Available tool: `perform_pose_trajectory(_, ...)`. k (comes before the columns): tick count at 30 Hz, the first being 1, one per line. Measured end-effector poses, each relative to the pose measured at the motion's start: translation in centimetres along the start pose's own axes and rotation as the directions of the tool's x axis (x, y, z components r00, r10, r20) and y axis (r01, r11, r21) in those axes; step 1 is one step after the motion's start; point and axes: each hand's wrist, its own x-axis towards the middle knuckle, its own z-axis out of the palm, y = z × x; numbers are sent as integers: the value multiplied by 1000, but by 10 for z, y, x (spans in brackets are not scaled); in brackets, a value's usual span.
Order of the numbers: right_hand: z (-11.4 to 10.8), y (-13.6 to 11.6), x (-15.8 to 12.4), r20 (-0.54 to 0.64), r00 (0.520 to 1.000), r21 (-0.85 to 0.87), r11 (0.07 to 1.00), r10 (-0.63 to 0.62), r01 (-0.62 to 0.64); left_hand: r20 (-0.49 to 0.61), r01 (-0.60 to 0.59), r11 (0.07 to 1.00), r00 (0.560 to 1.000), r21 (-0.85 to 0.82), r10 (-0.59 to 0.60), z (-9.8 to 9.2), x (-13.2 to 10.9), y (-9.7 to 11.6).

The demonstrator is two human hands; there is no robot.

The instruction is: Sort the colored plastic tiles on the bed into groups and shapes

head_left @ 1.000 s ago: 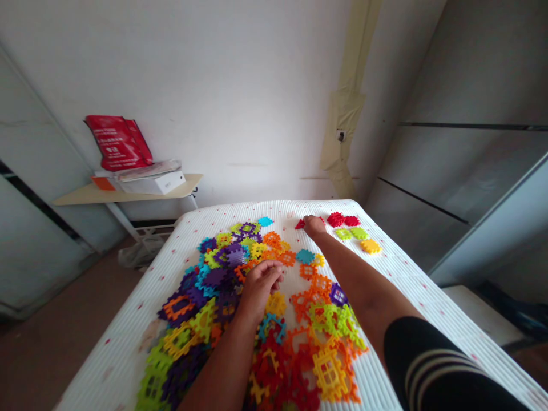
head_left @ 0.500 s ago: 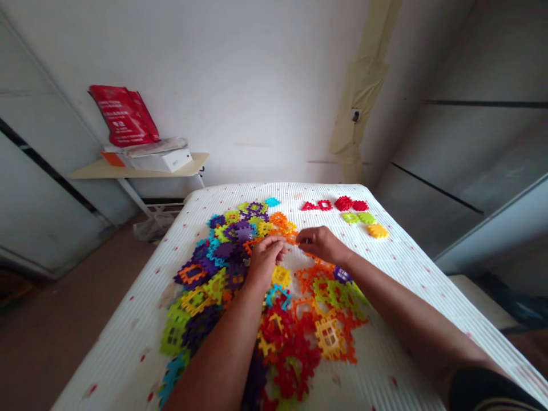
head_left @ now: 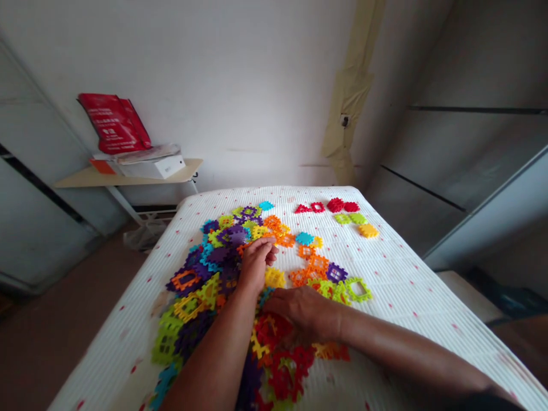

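Note:
My left hand is held over the middle of a pile of coloured plastic building pieces, its fingers curled together; whatever may be inside them is hidden. Lower and to the right, my right hand reaches down onto red interlocking pieces, thumb and fingers apart. Between the hands lies a yellow piece. Orange window-shaped pieces and a purple window piece lie just beyond my right hand. Purple pieces crowd the left side of my left hand.
Red pieces, green pieces and a yellow piece lie apart at the far right of the white quilted cover. A side table bearing a red bag stands at left. Grey cabinets flank the right.
My right hand has moved from beside my left hand down toward me, onto the red pieces. A blue piece it had covered now shows. My left hand stays nearly in place.

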Motion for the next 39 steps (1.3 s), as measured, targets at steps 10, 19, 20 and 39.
perform_pose_trajectory(10,-30,36,-9,-379,807,-23,867,454,-498,83,16,987,996,159,-30,6,-8,9)
perform_pose_trajectory(19,-19,50,-5,-539,705,-52,817,461,-574,291,-77,900,955,428,-57,9,-11,9)
perform_pose_trajectory(20,-19,50,-5,-543,708,-50,825,451,-564,282,-76,898,958,434,-56,8,-11,9)
perform_pose_trajectory(39,-14,63,1,-651,738,-3,972,176,-234,287,-87,904,957,420,-41,6,-10,5)
